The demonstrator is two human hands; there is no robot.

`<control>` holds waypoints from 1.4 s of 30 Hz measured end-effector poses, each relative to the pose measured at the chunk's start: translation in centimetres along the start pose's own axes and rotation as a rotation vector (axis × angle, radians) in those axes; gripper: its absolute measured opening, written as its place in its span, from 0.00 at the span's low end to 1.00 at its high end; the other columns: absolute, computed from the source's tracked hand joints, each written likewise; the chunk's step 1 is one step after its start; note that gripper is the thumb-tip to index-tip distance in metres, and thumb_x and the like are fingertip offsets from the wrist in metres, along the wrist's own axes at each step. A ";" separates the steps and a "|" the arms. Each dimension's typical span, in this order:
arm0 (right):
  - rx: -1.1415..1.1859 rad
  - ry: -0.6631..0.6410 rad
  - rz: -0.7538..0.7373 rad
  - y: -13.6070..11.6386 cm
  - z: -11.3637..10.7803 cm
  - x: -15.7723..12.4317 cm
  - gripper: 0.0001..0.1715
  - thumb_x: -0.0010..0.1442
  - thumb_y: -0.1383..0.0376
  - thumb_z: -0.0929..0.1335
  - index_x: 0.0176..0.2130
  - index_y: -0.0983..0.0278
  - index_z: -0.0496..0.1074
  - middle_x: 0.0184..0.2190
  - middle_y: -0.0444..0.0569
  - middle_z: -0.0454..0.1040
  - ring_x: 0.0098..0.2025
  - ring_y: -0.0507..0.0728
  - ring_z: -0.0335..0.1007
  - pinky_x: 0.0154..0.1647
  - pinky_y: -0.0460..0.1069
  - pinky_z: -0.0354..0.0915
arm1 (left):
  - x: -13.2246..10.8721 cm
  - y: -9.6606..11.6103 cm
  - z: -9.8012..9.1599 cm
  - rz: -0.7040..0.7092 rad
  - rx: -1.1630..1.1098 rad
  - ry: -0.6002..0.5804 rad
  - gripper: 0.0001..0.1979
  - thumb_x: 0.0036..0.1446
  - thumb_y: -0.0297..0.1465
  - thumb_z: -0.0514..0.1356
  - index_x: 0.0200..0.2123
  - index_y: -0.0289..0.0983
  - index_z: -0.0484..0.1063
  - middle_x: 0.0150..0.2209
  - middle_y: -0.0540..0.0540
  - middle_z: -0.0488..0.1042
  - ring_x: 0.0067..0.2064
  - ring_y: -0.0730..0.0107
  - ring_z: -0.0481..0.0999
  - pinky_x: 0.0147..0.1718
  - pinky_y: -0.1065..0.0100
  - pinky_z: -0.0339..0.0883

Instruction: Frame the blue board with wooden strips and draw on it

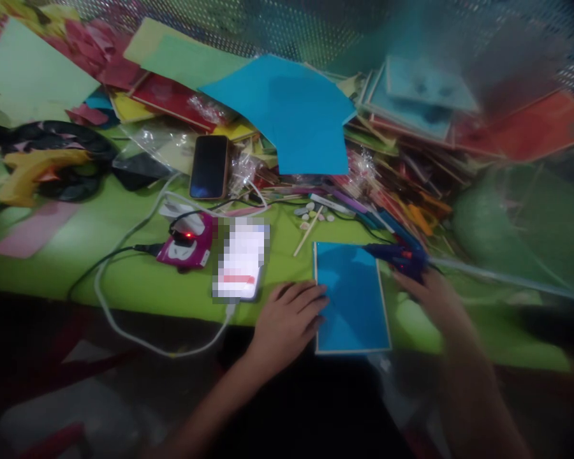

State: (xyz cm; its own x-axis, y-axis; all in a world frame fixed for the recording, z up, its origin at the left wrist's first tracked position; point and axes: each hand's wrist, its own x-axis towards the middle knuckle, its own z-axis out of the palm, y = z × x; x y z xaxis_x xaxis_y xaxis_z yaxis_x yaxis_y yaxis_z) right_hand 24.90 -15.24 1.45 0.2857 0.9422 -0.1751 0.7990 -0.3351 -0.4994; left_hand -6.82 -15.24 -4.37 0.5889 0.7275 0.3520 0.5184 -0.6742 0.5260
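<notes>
1. A bright green worktop point(143, 293) is spread across the scene, its far side covered by heaped paper, panels and sticks.
2. Large blue sheets point(310, 115) are laid over the middle of that heap, with a pale green sheet point(33, 76) seen at the far left.
3. A red panel point(530, 127) is set at the far right, beside stacked light blue panels point(421, 95).
4. A blue panel with pale edging point(354, 299) is placed at the near edge of the worktop, between the two hands.
5. The left edge of this panel is covered by the fingertips of the left hand point(291, 319); whether its grip is closed on the panel cannot be told, as the thumb is hidden.
6. The grip of the right hand point(433, 293) is wrapped around a dark blue glue gun point(406, 258), whose nozzle is pointed left over the panel's far edge.
7. A yellow glue gun point(23, 169) is left lying at the far left.
8. A lit phone point(242, 261) is joined to a white cable point(230, 311) near the left hand; a dark phone point(209, 167) is laid farther back.
9. A purple power block point(186, 245) is placed beside the lit phone, a red light shown on it.
10. A thin stick point(309, 233) is rested beyond the panel, next to small pebbles point(310, 209).
</notes>
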 end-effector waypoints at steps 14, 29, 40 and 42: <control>-0.012 0.022 0.119 0.5 -1.0 -0.7 0.26 0.56 0.42 0.68 0.26 0.61 0.75 0.20 0.49 0.73 0.26 0.61 0.69 0.28 0.53 0.59 | 0.0 -0.2 0.1 0.014 0.008 -0.001 0.12 0.72 0.33 0.58 0.55 0.43 0.77 0.60 0.51 0.79 0.61 0.60 0.76 0.57 0.53 0.64; -0.001 0.003 0.122 0.3 -0.9 -0.7 0.27 0.56 0.41 0.67 0.24 0.60 0.74 0.20 0.49 0.75 0.26 0.61 0.70 0.30 0.53 0.59 | -0.1 -0.2 0.1 0.005 -0.010 -0.007 0.12 0.73 0.35 0.58 0.56 0.44 0.76 0.61 0.52 0.78 0.62 0.60 0.75 0.58 0.52 0.62; -0.035 -0.012 0.065 -0.4 0.0 -0.5 0.26 0.59 0.42 0.67 0.27 0.60 0.75 0.22 0.49 0.76 0.26 0.61 0.71 0.29 0.53 0.59 | -0.1 -0.2 0.2 0.012 0.010 0.001 0.12 0.72 0.33 0.59 0.55 0.44 0.77 0.61 0.51 0.78 0.61 0.60 0.76 0.58 0.52 0.64; -0.035 0.000 0.068 -0.3 -0.2 -0.6 0.26 0.58 0.42 0.67 0.25 0.59 0.73 0.21 0.49 0.75 0.26 0.61 0.70 0.28 0.53 0.59 | -0.1 -0.2 0.2 0.011 0.013 -0.007 0.12 0.72 0.33 0.59 0.55 0.44 0.77 0.60 0.51 0.79 0.61 0.60 0.76 0.58 0.52 0.65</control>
State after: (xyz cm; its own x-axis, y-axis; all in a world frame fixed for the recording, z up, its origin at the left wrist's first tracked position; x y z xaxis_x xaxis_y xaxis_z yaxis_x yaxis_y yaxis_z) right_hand 24.57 -15.75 1.89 0.3401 0.9173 -0.2072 0.7956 -0.3982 -0.4565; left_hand -6.86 -15.22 -4.64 0.5985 0.7194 0.3525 0.5201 -0.6836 0.5121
